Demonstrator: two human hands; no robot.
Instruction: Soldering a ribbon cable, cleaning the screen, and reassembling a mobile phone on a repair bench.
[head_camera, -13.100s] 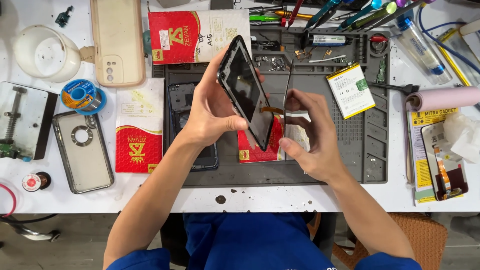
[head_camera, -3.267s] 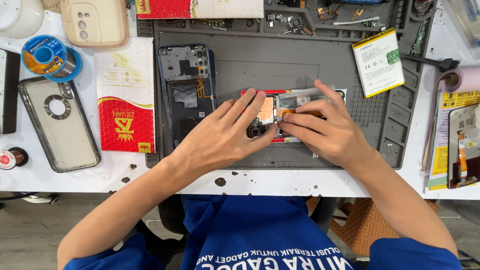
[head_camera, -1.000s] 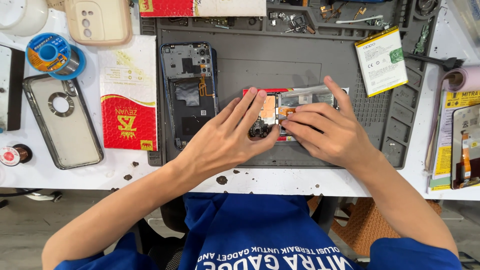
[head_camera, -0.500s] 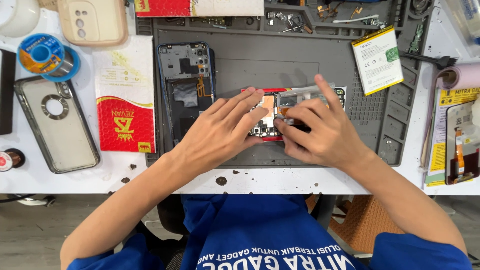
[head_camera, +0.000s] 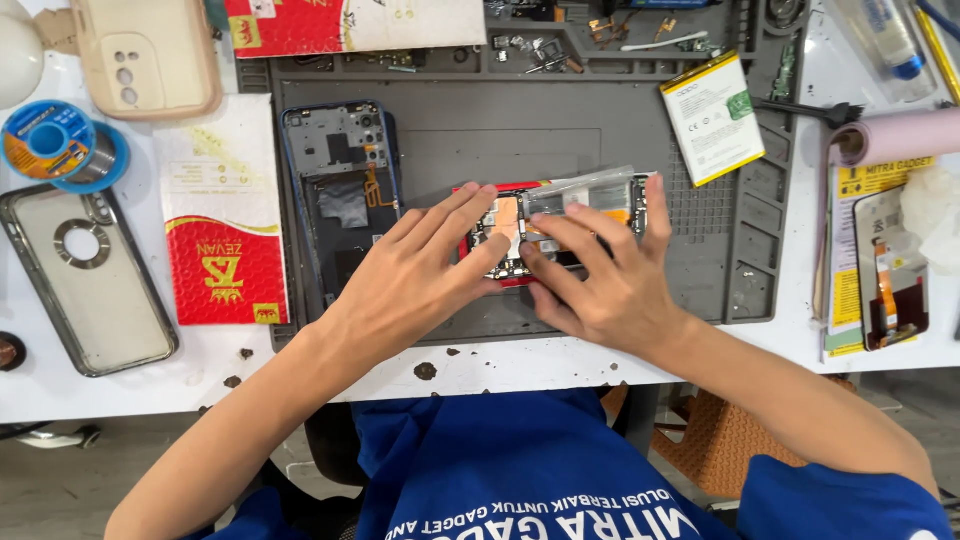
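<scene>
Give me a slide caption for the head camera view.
Both hands, left hand and right hand, press on a small circuit board on a grey repair mat.

- Bright, even overhead light; soft, short shadows under the hands
- Mild glare on the white table (head_camera: 120, 375); sharp focus throughout; slight stretching towards the corners

Both hands press flat on a phone screen assembly (head_camera: 560, 225) lying face down on a red packet near the middle of the grey repair mat (head_camera: 560, 130). The left hand (head_camera: 415, 275) covers its left end, the right hand (head_camera: 610, 285) its lower right part. An opened phone frame (head_camera: 340, 190) lies at the mat's left edge, a white battery (head_camera: 712, 118) near its upper right corner
</scene>
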